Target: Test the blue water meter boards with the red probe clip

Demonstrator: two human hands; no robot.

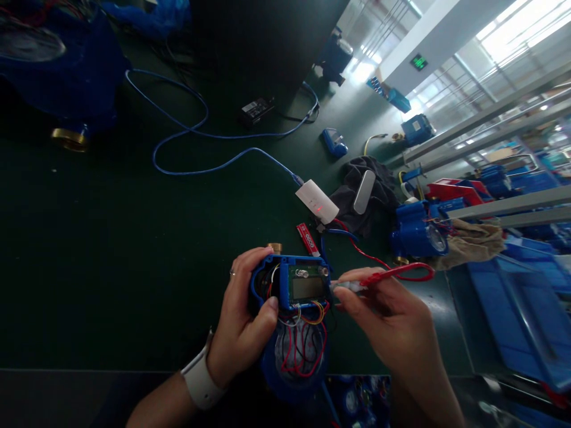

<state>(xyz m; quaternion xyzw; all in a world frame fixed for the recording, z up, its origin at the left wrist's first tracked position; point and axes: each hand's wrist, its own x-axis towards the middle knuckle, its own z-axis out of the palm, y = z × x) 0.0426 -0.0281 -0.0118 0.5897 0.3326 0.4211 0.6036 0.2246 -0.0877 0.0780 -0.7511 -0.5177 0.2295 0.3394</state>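
Observation:
My left hand (243, 309) is wrapped round the left side of a blue meter housing (284, 285), thumb on its near edge. Inside the open housing sits a green circuit board with a grey display (307, 289). Red, black, white and yellow wires hang from it over the round dial of a blue water meter (294, 377). At the housing's right side, my right hand (395, 324) pinches a whitish probe-like plug (350, 286) with a looped red cable (408, 273). The plug's tip is close to the housing; whether it touches is unclear.
A white box with a red light (317, 202) lies beyond, on a blue cable (223, 163). Close by are a small red box (307, 239) and a dark cloth (383, 184). More blue meters stand left (84, 77) and right (417, 235). Blue bins (513, 315) are at right.

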